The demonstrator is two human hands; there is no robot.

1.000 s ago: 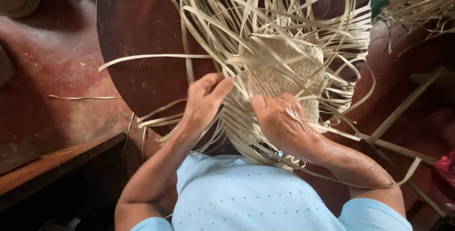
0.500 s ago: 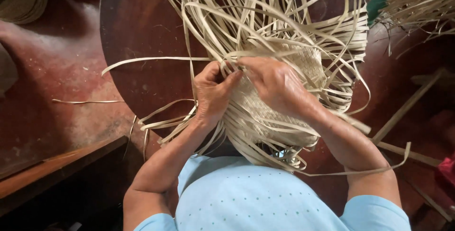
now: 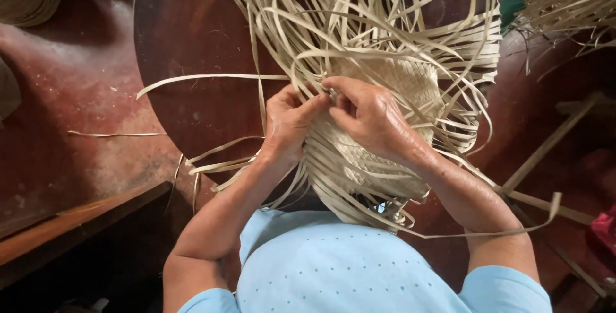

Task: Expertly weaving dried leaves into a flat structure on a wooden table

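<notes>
Both hands, left hand and right hand, are pinched on one strip of the woven mat; it may be kinked if bent sharply.

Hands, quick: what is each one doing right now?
Left hand: fingers closed, pinching pale straw strips at the woven piece.
Right hand: fingers closed on the same strips, touching the left.

Half-woven pale straw mat, strips loose

Woven piece: pale, matt plant-fibre strips. Round table: dark wood, slight sheen.
</notes>
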